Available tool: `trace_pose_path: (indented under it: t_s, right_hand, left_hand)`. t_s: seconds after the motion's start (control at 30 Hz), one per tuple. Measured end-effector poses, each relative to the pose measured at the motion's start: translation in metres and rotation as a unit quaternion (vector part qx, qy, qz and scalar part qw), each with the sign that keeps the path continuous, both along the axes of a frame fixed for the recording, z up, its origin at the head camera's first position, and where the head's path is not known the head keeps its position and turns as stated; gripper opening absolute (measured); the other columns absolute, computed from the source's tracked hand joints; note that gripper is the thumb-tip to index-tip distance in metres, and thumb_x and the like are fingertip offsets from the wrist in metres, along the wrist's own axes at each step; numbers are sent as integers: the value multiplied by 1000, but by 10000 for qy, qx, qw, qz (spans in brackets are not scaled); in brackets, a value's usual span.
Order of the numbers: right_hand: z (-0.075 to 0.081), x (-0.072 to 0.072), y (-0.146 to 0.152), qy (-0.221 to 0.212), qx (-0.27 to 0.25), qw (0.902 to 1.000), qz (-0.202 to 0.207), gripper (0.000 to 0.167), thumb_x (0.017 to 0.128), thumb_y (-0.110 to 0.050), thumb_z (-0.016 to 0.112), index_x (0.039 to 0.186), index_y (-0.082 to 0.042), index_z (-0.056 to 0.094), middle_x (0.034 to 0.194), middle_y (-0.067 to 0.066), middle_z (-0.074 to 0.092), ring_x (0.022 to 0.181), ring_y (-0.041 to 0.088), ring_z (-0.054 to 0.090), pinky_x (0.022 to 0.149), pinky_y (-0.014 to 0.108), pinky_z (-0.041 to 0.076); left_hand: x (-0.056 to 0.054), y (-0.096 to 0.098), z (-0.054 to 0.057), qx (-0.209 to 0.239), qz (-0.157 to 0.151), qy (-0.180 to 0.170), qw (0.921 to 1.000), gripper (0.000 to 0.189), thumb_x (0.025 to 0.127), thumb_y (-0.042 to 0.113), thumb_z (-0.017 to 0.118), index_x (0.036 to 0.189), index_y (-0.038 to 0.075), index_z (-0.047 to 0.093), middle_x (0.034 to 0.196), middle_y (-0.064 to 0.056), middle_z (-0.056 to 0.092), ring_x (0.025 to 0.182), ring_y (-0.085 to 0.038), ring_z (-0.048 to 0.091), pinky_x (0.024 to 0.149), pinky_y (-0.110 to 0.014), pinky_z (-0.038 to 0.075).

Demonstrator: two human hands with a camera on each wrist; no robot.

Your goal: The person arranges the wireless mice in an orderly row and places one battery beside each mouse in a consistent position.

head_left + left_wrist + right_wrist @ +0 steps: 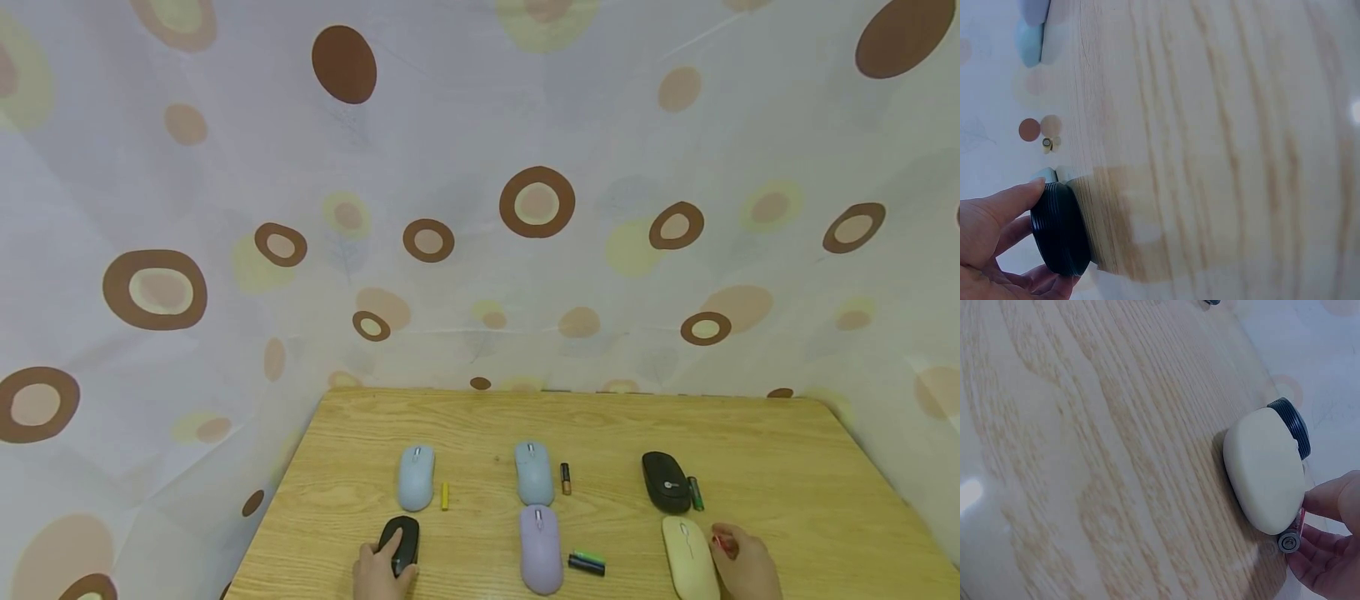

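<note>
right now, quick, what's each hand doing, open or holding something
Left hand: closed, holding the near black mouse.
Right hand: closed, pinching a red battery beside the yellow mouse.

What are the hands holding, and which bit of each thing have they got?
The left hand grips the black mouse by its sides. The right hand pinches the red battery round its body, leaving one end uncovered.

The fingers hold 1 battery just beside a cream mouse.
</note>
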State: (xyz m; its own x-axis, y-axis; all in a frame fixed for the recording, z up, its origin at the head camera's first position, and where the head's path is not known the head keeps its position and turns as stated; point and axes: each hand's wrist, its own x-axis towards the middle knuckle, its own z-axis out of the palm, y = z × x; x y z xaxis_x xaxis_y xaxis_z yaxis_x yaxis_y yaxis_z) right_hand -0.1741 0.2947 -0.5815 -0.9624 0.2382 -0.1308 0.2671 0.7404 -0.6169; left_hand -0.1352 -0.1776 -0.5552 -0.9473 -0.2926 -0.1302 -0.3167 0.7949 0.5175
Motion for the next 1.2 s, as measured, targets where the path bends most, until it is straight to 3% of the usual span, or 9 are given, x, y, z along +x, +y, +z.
trace_pose_path:
  t_s: [0.23,0.4,0.5,0.6,0.67,0.77,0.93,1.03,1.2]
  right_hand:
    - [12,-2,-4,3,14,10000,94,34,88,-6,51,115,15,48,94,28,54,84,35,55,71,48,45]
    - [24,1,-21,788,289,9964,81,32,86,-3,51,114,13,51,102,33,48,89,41,51,72,51,45]
    - [30,2,-37,1680,363,9848,266,31,81,3,58,111,10,55,99,30,50,86,39,52,69,48,47]
    - [35,2,-54,2532,465,9640,662,33,74,8,66,107,6,60,96,22,54,82,31,54,66,42,48]
    - [39,2,-66,2754,512,9553,941,35,72,9,68,106,3,61,96,18,56,82,28,55,65,39,49]
    - [42,3,-83,2621,494,9554,1265,35,73,8,69,106,0,61,98,13,57,84,25,56,65,36,49]
    - [37,4,-107,1904,283,9650,1783,32,75,5,68,105,-3,62,98,8,58,88,23,57,69,34,50]
    - [28,6,-117,1786,242,9594,2169,28,75,4,68,101,-6,64,95,3,58,88,22,57,72,35,50]
    - [15,8,-125,1725,425,9391,2943,24,74,0,69,95,-11,65,93,-3,55,82,19,56,69,33,49]
  left_hand:
    - [-1,0,0,39,29,-9,10000,54,71,18,77,120,2,59,96,-27,47,88,-42,51,76,-51,45]
    - [0,-1,0,35,-52,43,10000,55,71,19,77,120,1,59,95,-27,47,86,-41,51,75,-51,45]
    - [0,-2,-1,31,-57,71,10000,55,71,19,77,120,2,59,94,-27,47,86,-41,51,74,-50,45]
    - [0,-2,-2,28,-44,79,10000,55,71,19,77,120,2,59,94,-27,47,86,-41,51,74,-50,45]
    - [-1,-2,-2,36,-24,84,10000,55,71,19,77,120,2,59,94,-27,47,86,-41,51,74,-50,45]
    - [-1,-1,-2,46,-3,82,10000,55,71,18,77,120,2,59,95,-26,47,86,-41,51,74,-50,45]
    - [-1,-1,0,13,-14,33,10000,54,71,19,77,120,2,59,94,-26,47,85,-40,51,74,-50,45]
    - [-1,0,1,-7,-8,-15,10000,55,71,20,77,120,3,59,94,-26,47,85,-40,51,73,-50,45]
    - [0,0,0,11,72,-57,10000,55,71,20,77,121,3,59,95,-26,47,84,-40,51,72,-50,45]
